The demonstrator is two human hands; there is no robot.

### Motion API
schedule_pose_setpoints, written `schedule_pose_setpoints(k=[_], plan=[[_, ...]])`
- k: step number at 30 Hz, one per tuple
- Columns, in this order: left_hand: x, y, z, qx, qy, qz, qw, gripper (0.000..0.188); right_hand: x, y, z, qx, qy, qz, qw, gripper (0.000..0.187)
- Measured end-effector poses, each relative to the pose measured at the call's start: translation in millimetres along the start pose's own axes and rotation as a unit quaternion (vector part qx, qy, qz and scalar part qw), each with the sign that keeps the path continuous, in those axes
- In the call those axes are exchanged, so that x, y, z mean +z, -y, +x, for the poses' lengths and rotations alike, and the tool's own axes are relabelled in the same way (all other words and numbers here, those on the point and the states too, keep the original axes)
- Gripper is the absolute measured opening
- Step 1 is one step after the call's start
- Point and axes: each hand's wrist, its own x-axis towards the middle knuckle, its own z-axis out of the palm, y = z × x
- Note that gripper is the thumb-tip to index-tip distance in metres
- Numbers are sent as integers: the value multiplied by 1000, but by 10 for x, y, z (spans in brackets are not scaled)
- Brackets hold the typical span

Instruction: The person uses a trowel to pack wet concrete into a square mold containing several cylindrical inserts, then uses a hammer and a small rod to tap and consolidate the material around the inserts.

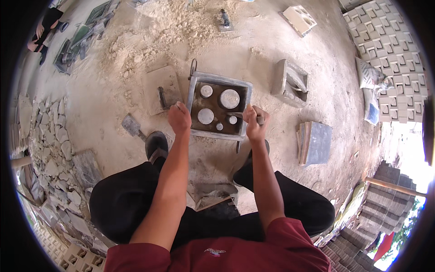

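Note:
A rectangular metal mould (220,133) lies on the ground in front of me, with a wire loop at its far left corner. Several pale round plugs (230,99) of different sizes stand inside it, with brownish material around them. My left hand (180,119) is closed against the mould's left wall; its fingertips are hidden, so what it grips does not show. At the right wall, my right hand (256,123) is wrapped round the handle of a small trowel (260,120), whose thin dark blade reaches over the mould near a small plug.
A board with a black-handled float (162,97) lies left of the mould, near a flat trowel (131,124). Cast blocks (291,84) and stacked slabs (317,143) stand on the right. Loose sand (154,34) covers the far ground; rubble (52,149) lines the left. Another person (45,29) sits far left.

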Motion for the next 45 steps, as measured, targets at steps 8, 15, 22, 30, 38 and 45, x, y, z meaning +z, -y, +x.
schedule_pose_setpoints(k=[8, 15, 22, 30, 38, 45], plan=[[-44, -66, -7, 77, -33, 17, 996, 41, 34, 40, 160, -55, -84, 98, 990, 40], [-71, -81, -7, 64, -27, 26, 997, 42, 94, -106, 332, -76, -165, 45, 982, 48], [-16, -16, 8, 94, -14, 21, 995, 39, 16, 33, 700, -104, -119, 118, 980, 40], [-37, -21, 17, 186, 7, -5, 982, 35, 73, 153, 591, -8, -101, 111, 989, 37], [-35, -140, -21, 146, 52, 69, 986, 45, -70, 22, 9, 4, -176, 137, 975, 39], [-31, -126, -12, 123, 50, 77, 988, 52, 54, -46, -354, -37, -230, 120, 965, 36]])
